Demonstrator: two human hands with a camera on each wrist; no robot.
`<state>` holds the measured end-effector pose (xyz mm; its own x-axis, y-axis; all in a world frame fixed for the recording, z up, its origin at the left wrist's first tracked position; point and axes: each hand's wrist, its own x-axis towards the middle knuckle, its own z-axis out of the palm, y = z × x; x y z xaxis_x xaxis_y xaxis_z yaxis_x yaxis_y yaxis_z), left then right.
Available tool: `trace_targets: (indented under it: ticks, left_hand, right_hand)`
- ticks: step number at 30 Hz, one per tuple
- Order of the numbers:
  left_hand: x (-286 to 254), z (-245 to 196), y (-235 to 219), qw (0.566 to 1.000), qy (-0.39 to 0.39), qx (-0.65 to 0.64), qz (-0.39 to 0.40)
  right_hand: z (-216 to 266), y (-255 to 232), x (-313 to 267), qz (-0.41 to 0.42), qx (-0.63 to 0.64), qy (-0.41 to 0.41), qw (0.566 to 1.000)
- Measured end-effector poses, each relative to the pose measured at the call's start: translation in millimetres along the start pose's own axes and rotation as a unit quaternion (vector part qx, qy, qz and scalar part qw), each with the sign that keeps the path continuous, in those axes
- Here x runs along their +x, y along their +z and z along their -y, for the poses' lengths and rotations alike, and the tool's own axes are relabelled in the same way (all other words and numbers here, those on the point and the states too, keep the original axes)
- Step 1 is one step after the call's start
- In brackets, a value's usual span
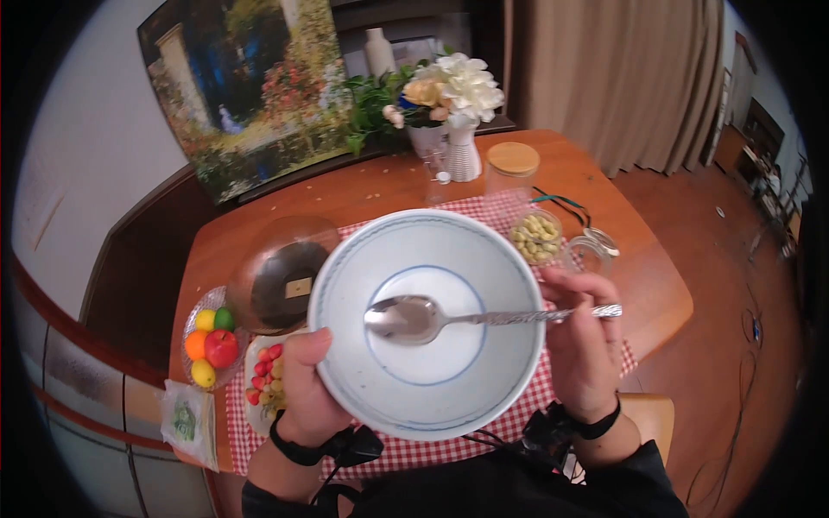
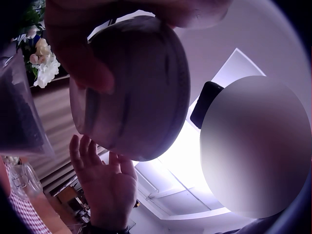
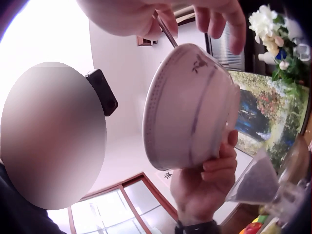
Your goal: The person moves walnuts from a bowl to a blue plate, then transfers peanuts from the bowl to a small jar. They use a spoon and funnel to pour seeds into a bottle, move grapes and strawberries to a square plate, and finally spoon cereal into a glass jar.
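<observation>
A white bowl (image 1: 449,289) with blue rings fills the middle of the head view, held up above the table with its inside facing the camera. My left hand (image 1: 313,397) grips its left side, thumb at the rim; the left wrist view shows fingers on the underside of the bowl (image 2: 141,92). Across the bowl lies a metal spoon (image 1: 410,319) with a patterned handle. At the right rim, my right hand (image 1: 591,358) pinches that handle between thumb and fingers. In the right wrist view, the handle rises past the rim of the bowl (image 3: 187,112) to the fingers.
A dark transparent bowl (image 1: 259,298) stands to the left, near a dish of fruit (image 1: 203,374) and a plate of grapes (image 1: 268,380). Behind are a jar of green pieces (image 1: 535,235), a wooden-lidded jar (image 1: 511,160) and a flower vase (image 1: 464,155). A checked cloth (image 1: 397,453) covers part of the table.
</observation>
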<state>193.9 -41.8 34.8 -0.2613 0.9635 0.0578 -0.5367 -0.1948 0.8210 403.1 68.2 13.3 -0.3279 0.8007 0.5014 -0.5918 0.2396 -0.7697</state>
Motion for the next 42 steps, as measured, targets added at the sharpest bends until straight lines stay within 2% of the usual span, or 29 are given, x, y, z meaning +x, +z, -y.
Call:
trace_targets:
  ticks: [1,4,5,7,11,13,15,16,18,19,20,22,23,24,26,27,28,29,30,32,34,35,36,39,42]
  left_hand:
    - [0,0,5,1.0,0.006,0.016,0.003]
    - [0,4,19,0.999,0.018,0.043,0.006]
    - [0,6,20,0.999,0.012,0.048,0.017]
    - [-2,7,23,0.998,0.003,0.054,0.035]
    - [-1,8,22,0.997,-0.019,0.069,0.025]
    - [4,11,19,0.996,-0.021,0.08,0.03]
    - [10,16,15,0.979,0.015,0.201,0.028]
    - [14,14,16,0.979,0.015,0.2,0.028]
    - [21,7,16,0.972,0.044,0.194,0.127]
    - [21,4,7,0.969,0.068,0.202,0.126]
    - [19,1,-1,0.969,0.068,0.202,0.123]
    - [11,1,-18,0.962,0.099,0.248,0.048]
    - [7,6,-22,0.96,0.114,0.254,0.01]
    - [4,11,-30,0.961,0.113,0.252,0.006]
    - [-3,20,-47,0.958,0.112,0.262,0.012]
    - [-8,23,-47,0.961,0.081,0.265,-0.024]
    - [-12,29,-48,0.961,0.08,0.263,-0.025]
    - [-15,36,-48,0.941,0.077,0.324,-0.052]
    - [-15,42,-46,0.917,0.075,0.384,-0.076]
    - [-17,45,-42,0.917,0.057,0.388,-0.076]
    - [-20,56,-54,0.92,0.127,0.37,-0.021]
    - [-20,57,-57,0.923,0.092,0.372,-0.038]
    - [-20,58,-56,0.923,0.091,0.371,-0.038]
    - [-21,61,-51,0.926,0.103,0.363,0.001]
    - [-19,62,-50,0.937,0.086,0.34,0.006]
  right_hand:
    - [-1,1,-3,-0.016,0.043,0.015,0.999]
    - [3,5,-11,-0.012,0.033,0.091,0.995]
    - [4,6,-13,-0.022,0.025,0.085,0.996]
    - [5,7,-15,-0.022,0.061,0.141,0.988]
    - [16,6,-17,-0.01,0.028,0.12,0.992]
    - [19,0,-16,-0.032,0.042,0.126,0.991]
    - [23,-11,-12,-0.063,0.035,0.128,0.989]
    - [27,-17,-10,-0.062,0.034,0.128,0.989]
    - [35,-30,-8,-0.107,0.035,0.117,0.987]
    - [36,-40,-8,-0.124,-0.032,0.104,0.986]
    - [38,-52,-8,-0.122,-0.031,0.107,0.986]
    - [44,-81,-11,-0.176,-0.031,0.066,0.982]
    - [46,-102,-15,-0.177,-0.058,0.052,0.981]
    - [47,-125,-19,-0.178,-0.084,0.037,0.98]
    - [46,-154,-26,-0.248,-0.12,-0.011,0.961]
    - [44,-177,-30,-0.248,-0.122,-0.008,0.961]
    - [40,-205,-34,-0.248,-0.181,-0.034,0.951]
    - [36,-227,-37,-0.248,-0.24,-0.06,0.937]
    - [31,-244,-40,-0.249,-0.243,-0.06,0.936]
    - [22,-270,-43,-0.322,-0.155,-0.03,0.933]
    - [12,-286,-43,-0.345,-0.153,-0.014,0.926]
    - [7,-293,-44,-0.377,-0.143,0.015,0.915]
    - [2,-303,-46,-0.409,-0.132,0.045,0.902]
    - [-24,-345,-58,-0.402,-0.181,0.048,0.896]
    - [-34,-355,-61,-0.402,-0.18,0.043,0.897]
